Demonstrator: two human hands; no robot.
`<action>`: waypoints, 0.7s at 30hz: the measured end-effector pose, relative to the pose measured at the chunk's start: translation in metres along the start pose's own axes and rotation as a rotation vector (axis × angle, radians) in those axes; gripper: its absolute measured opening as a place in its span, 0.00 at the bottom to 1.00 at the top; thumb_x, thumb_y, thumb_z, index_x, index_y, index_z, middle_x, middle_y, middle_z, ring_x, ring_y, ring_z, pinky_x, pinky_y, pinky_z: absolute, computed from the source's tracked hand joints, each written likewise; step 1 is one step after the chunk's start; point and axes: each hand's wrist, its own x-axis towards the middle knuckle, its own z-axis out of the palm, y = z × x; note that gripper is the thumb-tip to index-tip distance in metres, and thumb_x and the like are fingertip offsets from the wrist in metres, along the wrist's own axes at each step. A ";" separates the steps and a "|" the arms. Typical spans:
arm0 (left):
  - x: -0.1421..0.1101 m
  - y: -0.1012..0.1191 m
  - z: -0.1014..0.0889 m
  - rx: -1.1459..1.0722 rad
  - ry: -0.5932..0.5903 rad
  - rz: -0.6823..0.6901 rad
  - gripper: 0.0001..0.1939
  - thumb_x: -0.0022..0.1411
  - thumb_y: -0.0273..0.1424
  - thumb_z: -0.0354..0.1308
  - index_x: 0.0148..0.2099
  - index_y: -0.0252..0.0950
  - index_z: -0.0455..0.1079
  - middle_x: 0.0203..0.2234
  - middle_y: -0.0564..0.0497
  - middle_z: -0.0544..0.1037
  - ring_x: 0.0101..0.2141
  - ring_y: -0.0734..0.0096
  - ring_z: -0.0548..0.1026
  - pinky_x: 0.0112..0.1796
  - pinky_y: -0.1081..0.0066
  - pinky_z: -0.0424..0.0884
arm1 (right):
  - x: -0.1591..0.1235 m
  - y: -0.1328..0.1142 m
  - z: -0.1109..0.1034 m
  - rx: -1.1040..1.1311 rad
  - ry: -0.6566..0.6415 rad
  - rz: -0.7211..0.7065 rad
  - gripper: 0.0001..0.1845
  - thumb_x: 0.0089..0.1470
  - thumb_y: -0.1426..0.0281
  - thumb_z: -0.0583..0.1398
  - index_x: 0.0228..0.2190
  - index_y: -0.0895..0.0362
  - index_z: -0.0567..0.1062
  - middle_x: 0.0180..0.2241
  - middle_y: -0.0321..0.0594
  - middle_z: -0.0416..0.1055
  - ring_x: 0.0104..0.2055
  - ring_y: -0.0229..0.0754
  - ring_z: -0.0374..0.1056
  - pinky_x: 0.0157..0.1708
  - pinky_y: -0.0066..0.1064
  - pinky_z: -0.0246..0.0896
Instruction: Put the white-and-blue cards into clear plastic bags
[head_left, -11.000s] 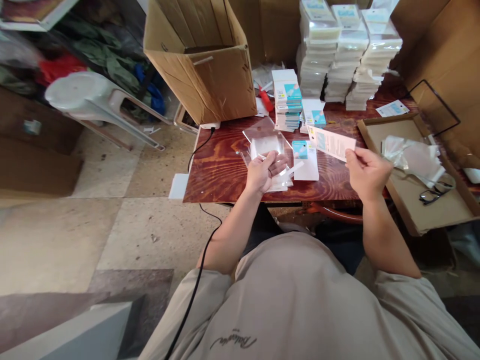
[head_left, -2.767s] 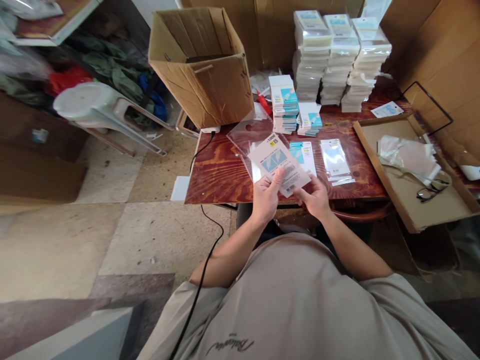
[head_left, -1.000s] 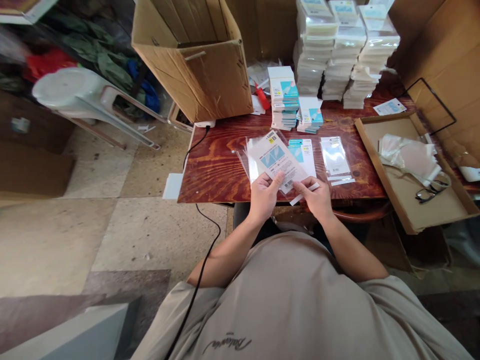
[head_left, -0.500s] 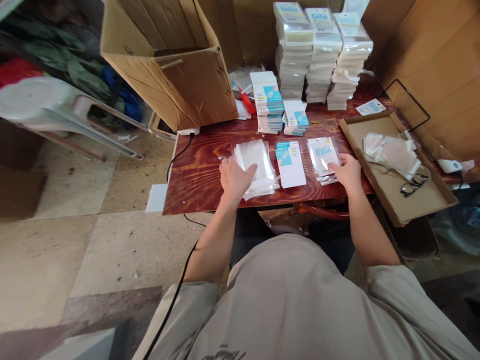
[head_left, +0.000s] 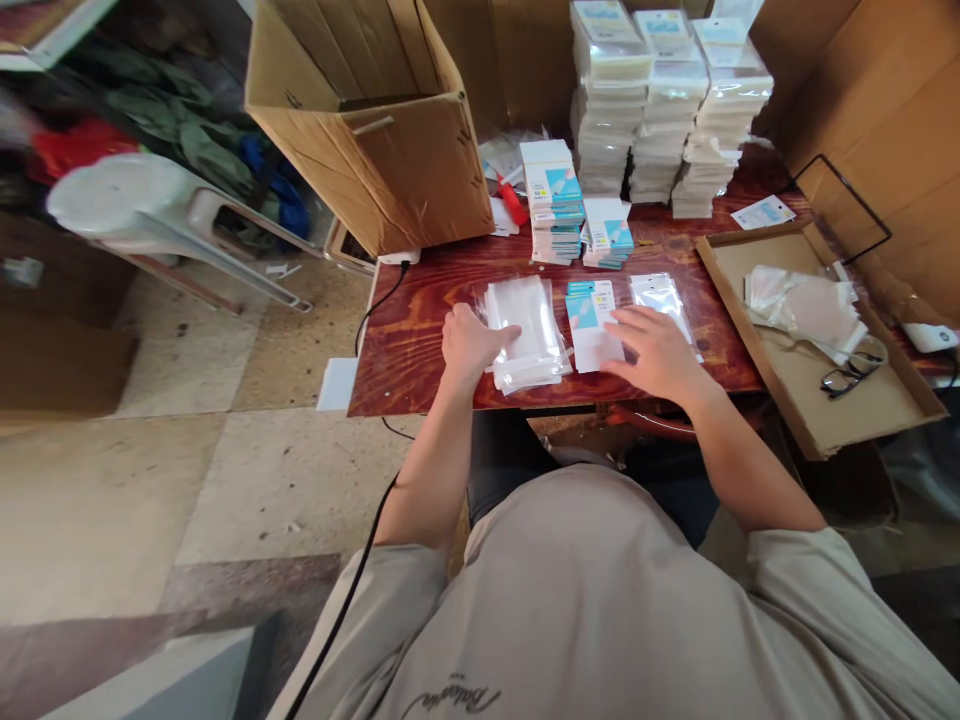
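Seen from the head camera, the left hand (head_left: 469, 343) is laid flat, fingers loosely together, on the left edge of a pile of clear plastic sleeves (head_left: 526, 328) that lies on the wooden surface (head_left: 420, 330) near its front edge. Nothing is pinched by it; the pile is only pressed down. The right hand (head_left: 658, 352) is spread open, palm down, with its fingertips touching a white and blue card (head_left: 592, 322) just to the right of the sleeves. Beside that card, partly under the hand, a sleeved packet (head_left: 660, 297) is seen.

The sleeves are judged to be very light, thin, limp and slippery, so they are likely to slide over one another and to cling together; a single one is best separated at an open corner or edge by a pinch of thumb and forefinger while the rest are held down. The card is judged stiffer but bendable, and is best slid to the surface edge or lifted by a corner.

Further back, short stacks of cards (head_left: 555, 200) and tall stacks of filled packets (head_left: 667, 100) are set. An open cardboard box (head_left: 375, 130) stands at the left corner, and a shallow cardboard tray (head_left: 810, 390) with crumpled plastic and spectacles (head_left: 844, 378) lies at the right.
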 end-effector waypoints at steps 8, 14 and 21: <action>0.001 -0.012 0.002 -0.112 -0.048 0.025 0.27 0.47 0.38 0.80 0.42 0.38 0.69 0.42 0.39 0.79 0.50 0.42 0.79 0.54 0.50 0.71 | 0.016 -0.016 0.005 0.003 -0.279 -0.145 0.09 0.68 0.68 0.63 0.44 0.56 0.83 0.49 0.49 0.81 0.54 0.56 0.76 0.56 0.50 0.73; -0.006 -0.015 0.004 -0.137 0.066 0.135 0.11 0.64 0.35 0.67 0.36 0.40 0.66 0.38 0.45 0.79 0.43 0.55 0.78 0.52 0.55 0.71 | 0.003 -0.015 -0.005 0.254 -0.058 0.082 0.12 0.68 0.65 0.59 0.41 0.53 0.84 0.43 0.44 0.84 0.46 0.51 0.80 0.48 0.42 0.74; -0.016 -0.010 -0.007 -0.894 0.182 0.041 0.19 0.58 0.24 0.70 0.46 0.40 0.66 0.35 0.52 0.79 0.34 0.70 0.79 0.42 0.67 0.76 | -0.019 -0.030 -0.017 0.465 0.521 0.495 0.22 0.64 0.47 0.64 0.34 0.52 0.85 0.35 0.47 0.84 0.43 0.54 0.81 0.45 0.43 0.78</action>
